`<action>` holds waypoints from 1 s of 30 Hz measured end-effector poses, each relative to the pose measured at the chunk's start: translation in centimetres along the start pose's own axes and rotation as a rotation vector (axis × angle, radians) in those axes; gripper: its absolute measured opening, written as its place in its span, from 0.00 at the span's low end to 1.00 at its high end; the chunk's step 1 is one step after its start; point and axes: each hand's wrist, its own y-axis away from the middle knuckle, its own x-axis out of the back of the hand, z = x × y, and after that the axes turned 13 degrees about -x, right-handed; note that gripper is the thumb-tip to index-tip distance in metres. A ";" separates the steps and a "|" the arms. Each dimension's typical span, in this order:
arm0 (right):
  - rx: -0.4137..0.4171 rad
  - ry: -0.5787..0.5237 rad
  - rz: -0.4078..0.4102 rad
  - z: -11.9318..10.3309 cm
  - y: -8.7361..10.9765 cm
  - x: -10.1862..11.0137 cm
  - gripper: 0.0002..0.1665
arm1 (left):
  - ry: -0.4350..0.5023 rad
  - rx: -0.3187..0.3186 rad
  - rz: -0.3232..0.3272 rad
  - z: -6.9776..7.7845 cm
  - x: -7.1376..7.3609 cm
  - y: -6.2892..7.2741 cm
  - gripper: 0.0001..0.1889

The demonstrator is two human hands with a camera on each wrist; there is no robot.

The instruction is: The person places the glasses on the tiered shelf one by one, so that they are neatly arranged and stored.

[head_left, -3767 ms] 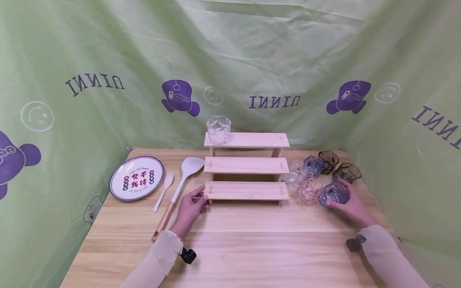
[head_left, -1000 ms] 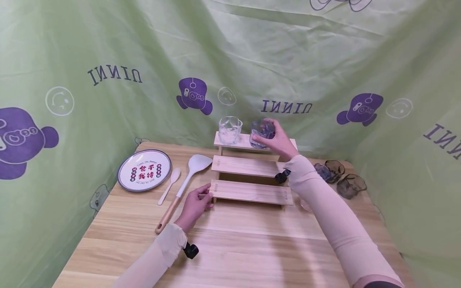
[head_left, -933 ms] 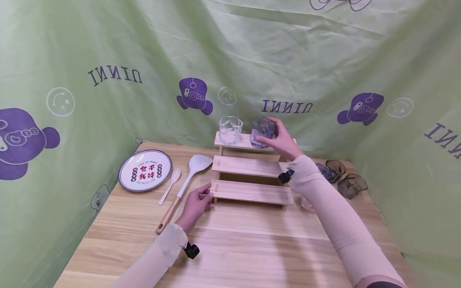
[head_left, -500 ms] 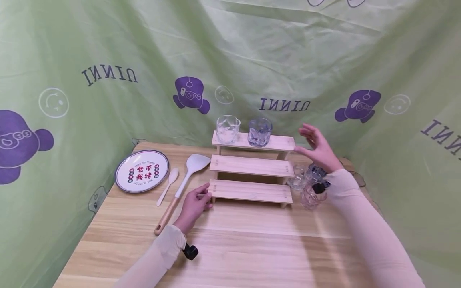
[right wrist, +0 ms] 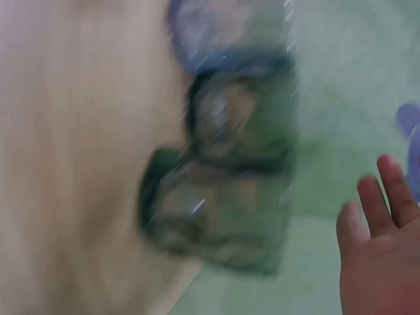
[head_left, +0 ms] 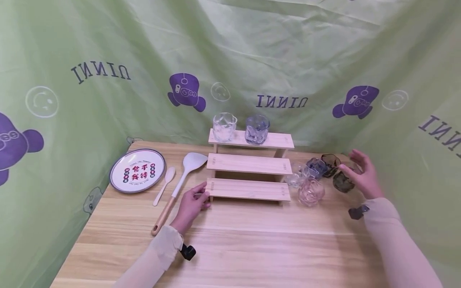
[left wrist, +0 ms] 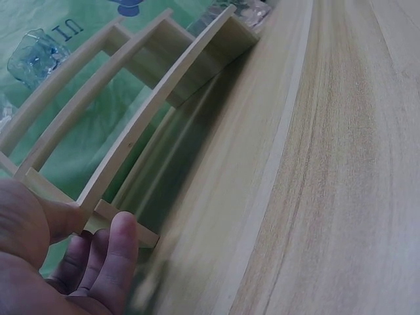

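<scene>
A three-step wooden rack (head_left: 248,190) stands mid-table. My left hand (head_left: 191,206) pinches the left end of its lowest step; the left wrist view shows the thumb above and fingers below the board (left wrist: 154,108). On the top step sit a clear glass tumbler (head_left: 224,129) and a blue-grey tumbler (head_left: 257,130). My right hand (head_left: 365,178), fingers spread and holding nothing, hovers by a smoky dark tumbler (head_left: 343,183). Another dark tumbler (head_left: 329,164), a blue one (head_left: 317,168), a pink one (head_left: 311,193) and a clear one (head_left: 295,178) are grouped beside it. The right wrist view is blurred.
Left of the rack lie a white turner (head_left: 192,161) with a wooden handle, a small pale spoon (head_left: 169,175) and a round plate (head_left: 119,176) with red lettering. A green printed curtain (head_left: 230,56) encloses the wooden table (head_left: 252,248) at the back and sides.
My right hand carried the blue-grey tumbler from the right-hand group to the top step, let it go and came back right to the dark tumblers. The left hand kept its grip on the rack.
</scene>
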 end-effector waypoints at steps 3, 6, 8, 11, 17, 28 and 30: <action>-0.038 0.059 0.020 1.6 0.6 1.0 0.50 | -0.001 -0.001 0.004 0.1 0.0 0.0 0.26; -0.073 0.121 0.000 3.4 0.7 1.6 0.55 | 0.001 0.000 0.006 0.2 0.0 0.1 0.26; -0.096 0.145 -0.017 4.4 0.8 1.9 0.57 | 0.006 0.002 0.004 0.2 0.0 0.2 0.26; -0.134 0.164 -0.025 5.1 1.1 1.9 0.58 | 0.012 0.006 0.003 0.1 -0.1 0.2 0.26; -0.171 0.194 0.061 5.4 1.8 1.4 0.49 | 0.023 0.013 0.013 -0.1 0.0 0.1 0.26; -0.180 0.136 -0.010 6.4 2.9 0.8 0.48 | 0.033 0.019 0.009 0.0 0.0 0.2 0.26; -0.170 0.170 0.000 6.5 3.0 0.8 0.47 | 0.035 0.021 0.009 0.0 -0.1 0.2 0.26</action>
